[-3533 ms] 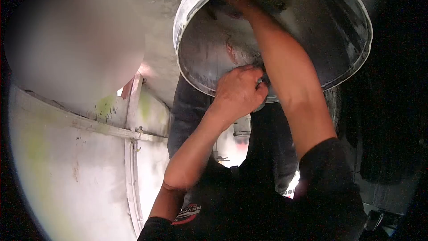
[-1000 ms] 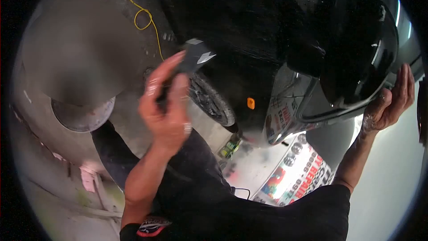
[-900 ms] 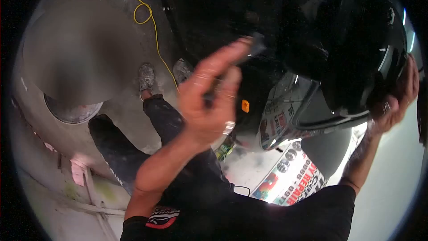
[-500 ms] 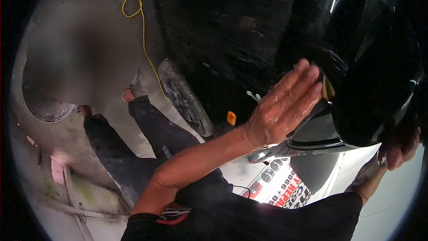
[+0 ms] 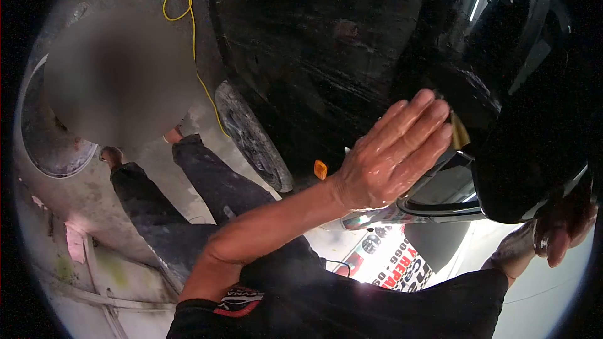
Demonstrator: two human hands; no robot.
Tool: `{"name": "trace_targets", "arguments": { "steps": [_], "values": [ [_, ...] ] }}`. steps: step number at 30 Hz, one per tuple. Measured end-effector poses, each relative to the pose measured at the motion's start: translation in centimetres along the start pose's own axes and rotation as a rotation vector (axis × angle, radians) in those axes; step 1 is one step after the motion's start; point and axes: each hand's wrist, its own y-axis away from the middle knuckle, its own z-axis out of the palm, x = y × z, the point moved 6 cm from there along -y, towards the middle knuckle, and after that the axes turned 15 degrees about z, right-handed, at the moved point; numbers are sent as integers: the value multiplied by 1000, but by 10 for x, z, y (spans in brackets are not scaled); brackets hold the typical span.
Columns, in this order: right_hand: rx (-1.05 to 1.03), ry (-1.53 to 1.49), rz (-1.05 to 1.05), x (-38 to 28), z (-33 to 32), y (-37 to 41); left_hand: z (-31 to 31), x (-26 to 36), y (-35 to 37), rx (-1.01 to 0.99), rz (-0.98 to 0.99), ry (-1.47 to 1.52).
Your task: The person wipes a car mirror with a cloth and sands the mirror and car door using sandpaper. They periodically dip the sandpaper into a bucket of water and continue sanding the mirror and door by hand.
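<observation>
My left hand [image 5: 396,154] is wet and lies flat against the glossy black body panel [image 5: 352,69] of a car, fingers together and thumb hidden. A yellowish folded sheet [image 5: 460,133], which looks like sandpaper, shows from under its fingertips. How much of it lies beneath the fingers is hidden. At the far right my right hand [image 5: 559,235] rests against the car's dark, shiny edge, its palm side unseen. One digit of it hangs downward, apart from the rest, and I see nothing held there. Scratches and water drops mark the black paint.
An orange side marker [image 5: 321,170] sits by my left wrist. A dusty wheel [image 5: 251,135] stands left of the car, with a yellow cord [image 5: 195,56] along the floor. My legs [image 5: 207,176] stretch to the left. A printed banner [image 5: 402,263] is below the car.
The view has shifted slightly. My left hand stays on the panel over the yellowish sheet, a little lower in view. My right hand appears lower at the right edge, its hanging digit pointing further down.
</observation>
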Motion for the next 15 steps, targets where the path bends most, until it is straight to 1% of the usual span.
{"name": "trace_targets", "arguments": {
  "steps": [1, 4, 5, 8, 12, 13, 15],
  "values": [
    [-16, 9, -31, 5, -3, 3, -1, 2, 4, -46, -22, -23],
    [-41, 10, -70, 14, -6, 9, -2, 2, -5, -18, -43, 21],
    [-43, 17, -79, 14, -5, 8, -2, 3, -13, 4, 4, -12],
    [-67, 68, -106, 4, -2, 0, -13, 2, -39, -7, -10, -40],
    [-105, 108, -70, 3, -7, 4, -11, 0, -13, 11, -52, 22],
    [-120, 84, -137, 5, -4, -2, -12, 1, -13, -11, -66, -1],
    [-149, 189, -279, -6, 2, -13, -11, 0, -32, 34, -26, -47]
  ]
}}
